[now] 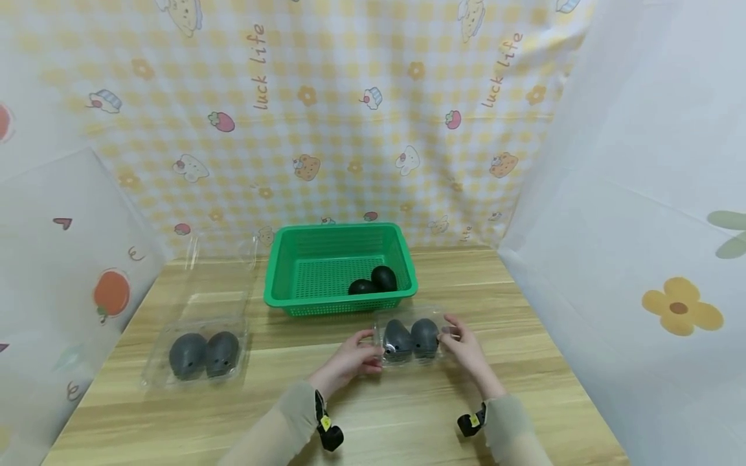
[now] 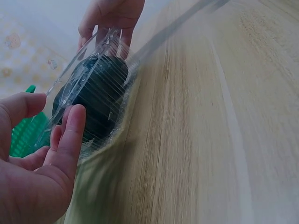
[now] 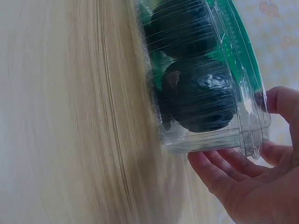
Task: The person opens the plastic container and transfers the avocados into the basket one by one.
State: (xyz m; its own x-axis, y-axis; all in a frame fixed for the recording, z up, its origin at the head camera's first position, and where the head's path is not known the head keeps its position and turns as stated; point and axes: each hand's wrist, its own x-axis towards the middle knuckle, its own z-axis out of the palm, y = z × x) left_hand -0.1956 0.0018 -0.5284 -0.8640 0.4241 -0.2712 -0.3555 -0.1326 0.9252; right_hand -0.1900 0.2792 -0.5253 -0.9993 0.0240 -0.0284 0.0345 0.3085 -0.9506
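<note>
Sitting low at the pale wood-grained worktop [image 1: 402,421], before the near right corner of a green rectangular plastic basket [image 1: 326,302], a clear ribbed plastic box [image 3: 205,144] with its lid down holds two dark oval fruits [image 3: 198,95] side by side; the left hand [image 1: 350,357] pinches the box's left end between thumb and fingers; the right hand [image 1: 468,349] pinches its right end, thumb at the rim and fingers against the end wall; whether the base touches the worktop all along, I cannot tell; two blackish oval fruits [image 1: 384,278] lie together in the right part of the basket; well to the left, a second clear plastic box [image 1: 156,370] stands with its lid opened toward the back, two dark grey oval fruits [image 1: 188,356] side by side in it; pale beige sleeves [image 1: 271,424] cover both forearms, a small black camera [image 1: 331,437] at each wrist; behind the basket hangs a white-and-yellow checked cloth [image 1: 350,136] printed with strawberries, flowers and "luck life".
</note>
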